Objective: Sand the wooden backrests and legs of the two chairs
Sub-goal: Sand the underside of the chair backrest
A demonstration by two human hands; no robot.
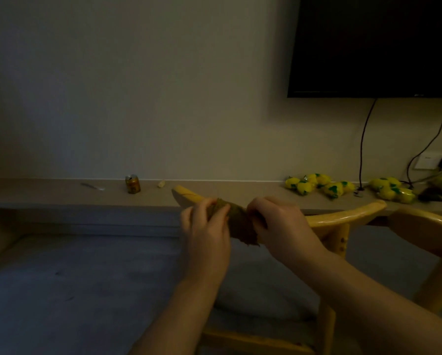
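Observation:
A light wooden chair stands in front of me, its curved backrest [343,216] running from left to right across the middle of the view. A brown sheet of sandpaper [240,221] is wrapped over the left part of that backrest. My left hand [207,226] grips the sandpaper's left side, fingers curled over it. My right hand [278,221] pinches its right side against the rail. A second wooden chair's backrest [425,229] shows at the right edge. One leg of the first chair [326,326] drops below my right forearm.
A long ledge [61,193] runs along the wall, carrying a drink can [133,184], a small utensil [93,186] and several yellow packets [319,185]. A dark TV [373,44] hangs upper right with cables down to a wall socket [430,160]. Grey floor [86,278] lies at left.

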